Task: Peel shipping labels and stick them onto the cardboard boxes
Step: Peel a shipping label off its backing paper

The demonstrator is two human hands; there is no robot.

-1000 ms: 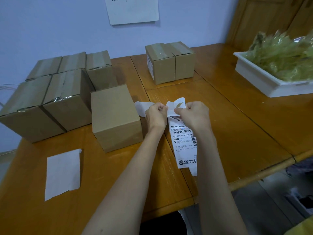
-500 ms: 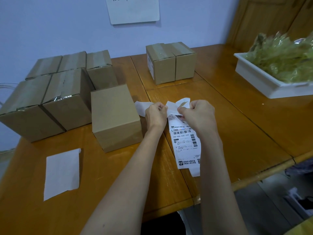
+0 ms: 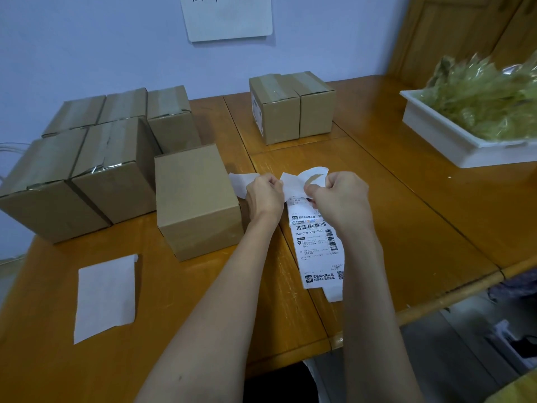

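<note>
Change: peeling is getting going now, the curl of paper at the top of the label (image 3: pixel 315 245) is looking bigger and more lifted than half a second ago, and the right hand has drifted a bit further right.
Meaning: reading this as the backing starting to come away from the sticker, so the peel step is only beginning, nothing is getting stuck on a box yet.
Left hand (image 3: pixel 265 196): fingers are curling in tight, pinching the white paper at the label's top left edge, with a loose flap poking out to its left.
Right hand (image 3: pixel 338 196): also closing into a pinch, gripping the curled top corner and pulling it away from the other hand.
Label: hanging down from both hands, printed side facing up, its lower end trailing over the bench (image 3: pixel 406 222) near the front edge.
Box (image 3: pixel 197 199): plain one sitting just left of the left hand, probably next in line for the sticker.
Other boxes: taped group (image 3: pixel 87 167) waiting far left, two more (image 3: pixel 290 106) sitting at the back.
Scrap (image 3: pixel 106 295): spare white sheet lying flat on the bench, front left.
</note>
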